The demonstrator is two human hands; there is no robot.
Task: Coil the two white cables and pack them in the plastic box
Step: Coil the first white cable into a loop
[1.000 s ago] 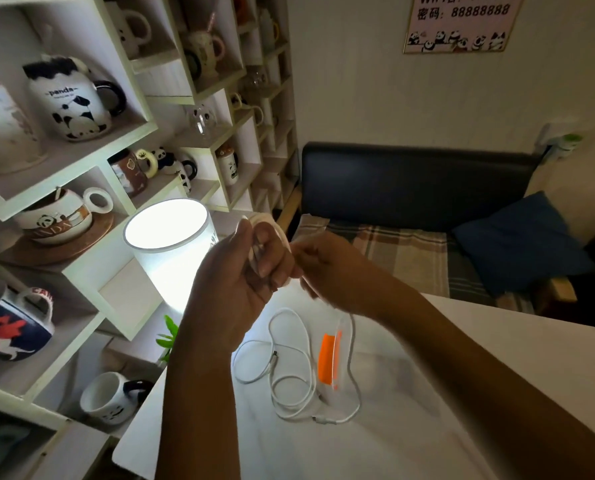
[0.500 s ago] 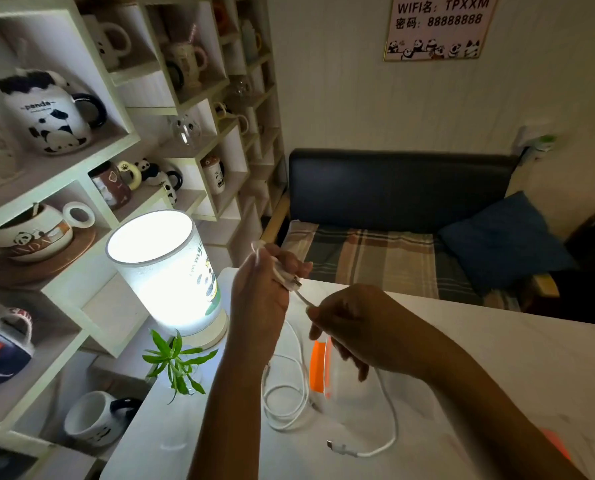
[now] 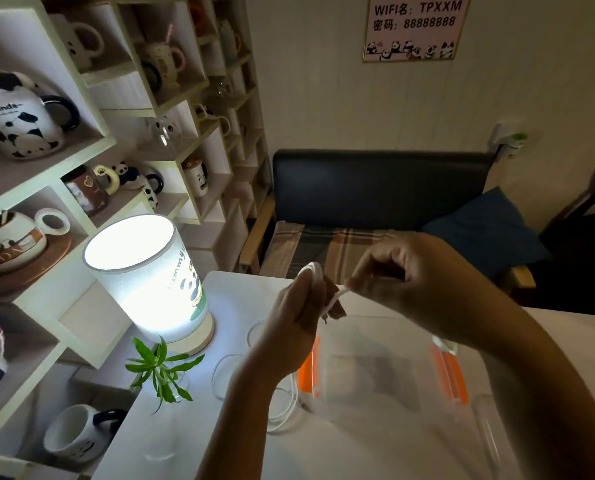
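My left hand (image 3: pixel 297 317) grips a small coil of white cable (image 3: pixel 315 270), held upright above the table. My right hand (image 3: pixel 400 271) pinches the loose end of that same cable (image 3: pixel 339 294) just to the right of the coil. A second white cable (image 3: pixel 282 407) lies in loose loops on the white table, partly hidden by my left forearm. The clear plastic box (image 3: pixel 375 372) with orange latches (image 3: pixel 308 372) sits on the table right below my hands.
A lit cylindrical lamp (image 3: pixel 147 278) stands at the table's left edge, with a small green plant (image 3: pixel 161 370) in front of it. Shelves of mugs (image 3: pixel 22 123) fill the left side. A dark sofa with a blue cushion (image 3: pixel 483 230) lies beyond the table.
The view has tilted down. The cable's trailing length has been drawn up off the table into the coil, and my right hand has risen to pinch the short end beside it.
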